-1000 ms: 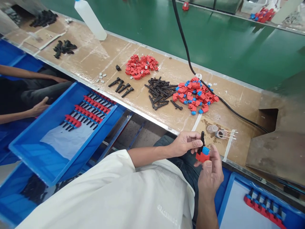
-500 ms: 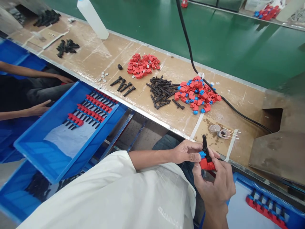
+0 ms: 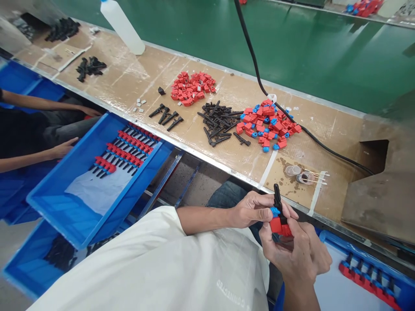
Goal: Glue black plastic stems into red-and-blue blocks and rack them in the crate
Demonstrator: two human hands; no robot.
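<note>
Between my two hands is a small red, blue and black plastic toy part (image 3: 276, 224), with its black barrel-like piece pointing up. My left hand (image 3: 254, 209) pinches it at the blue piece with thumb and fingers. From below and the right, my right hand (image 3: 296, 246) grips the red block; some of its fingers are hidden behind the part. Beyond my hands on the bench lie a heap of red-and-blue blocks (image 3: 267, 125) and a heap of black barrel-like pieces (image 3: 218, 116).
Two small cups (image 3: 293, 171) with cotton swabs (image 3: 316, 176) stand on the stained bench edge. A black cable (image 3: 324, 149) crosses the bench. Blue trays with rows of parts sit left (image 3: 97, 224) and right (image 3: 329, 237). Another person's hand (image 3: 63, 149) is at far left.
Both hands keep hold of the toy part, which has tilted slightly. My right hand has shifted a little, its back turning outward to the right. The view has moved slightly.
</note>
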